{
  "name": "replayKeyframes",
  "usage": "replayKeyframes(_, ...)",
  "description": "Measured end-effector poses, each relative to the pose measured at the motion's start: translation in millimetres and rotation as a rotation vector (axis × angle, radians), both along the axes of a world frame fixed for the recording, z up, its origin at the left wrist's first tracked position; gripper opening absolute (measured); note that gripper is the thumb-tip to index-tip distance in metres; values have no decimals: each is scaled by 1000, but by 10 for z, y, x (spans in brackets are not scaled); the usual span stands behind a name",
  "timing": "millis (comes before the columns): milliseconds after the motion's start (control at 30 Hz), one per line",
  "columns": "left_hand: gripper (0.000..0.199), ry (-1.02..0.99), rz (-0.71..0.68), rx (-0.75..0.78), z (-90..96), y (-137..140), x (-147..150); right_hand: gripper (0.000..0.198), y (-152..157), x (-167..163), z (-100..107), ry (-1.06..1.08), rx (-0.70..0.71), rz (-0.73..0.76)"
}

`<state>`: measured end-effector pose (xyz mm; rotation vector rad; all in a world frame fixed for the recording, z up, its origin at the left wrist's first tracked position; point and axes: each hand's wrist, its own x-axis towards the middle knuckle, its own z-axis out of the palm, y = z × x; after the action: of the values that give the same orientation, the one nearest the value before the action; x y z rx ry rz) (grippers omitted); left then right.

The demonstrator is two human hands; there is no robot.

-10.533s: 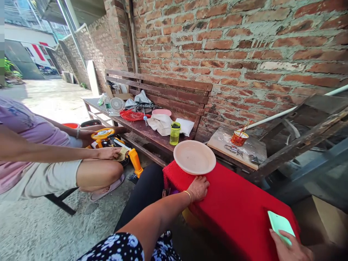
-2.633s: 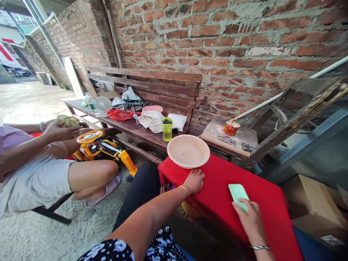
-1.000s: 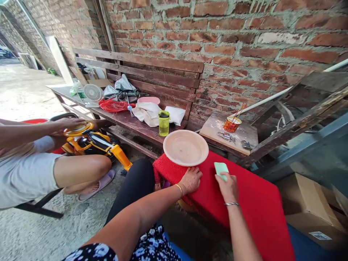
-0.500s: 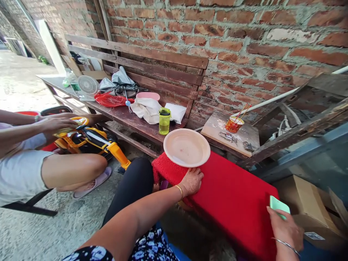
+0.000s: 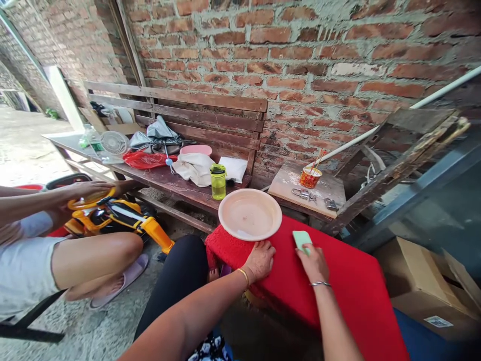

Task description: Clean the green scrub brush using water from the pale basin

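"Where is the flat green block (image 5: 301,239)?"

"Just right of centre, in the lower half of the frame. The right hand (image 5: 314,263) has it, fingers and thumb pinching its lower end."

"Which way does it lie from that grip?"

"Beyond the fingers, towards the top of the frame, its long axis tipped slightly left. The left hand (image 5: 260,259) is farther off, over to the left."

"And that one's grip?"

"Fingers bent on the red cloth (image 5: 349,296), just below the pale basin (image 5: 240,235). I can't tell whether they pinch anything or touch the rim."

"Is the block flat on the cloth?"

"It looks close to level with it; contact I can't confirm. The cloth covers the worktop and runs down to the lower right."

"The rest of the room?"

"A yellow-green bottle (image 5: 218,183) on a slatted wooden seat (image 5: 169,183) above the basin, a patterned cup (image 5: 310,177) on a board (image 5: 280,194) to the right, a carton (image 5: 424,271) at lower right, brick wall (image 5: 225,70) behind. At the left edge, another person's hand (image 5: 88,189) is by a yellow toy (image 5: 156,233)."
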<state>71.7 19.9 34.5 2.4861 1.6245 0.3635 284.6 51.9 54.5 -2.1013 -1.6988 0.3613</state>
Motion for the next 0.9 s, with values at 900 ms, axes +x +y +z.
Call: replayKeyframes(900,13,-81,-28,-42,-47,-16,7,55,434,1202,20,-193,-144,-268)
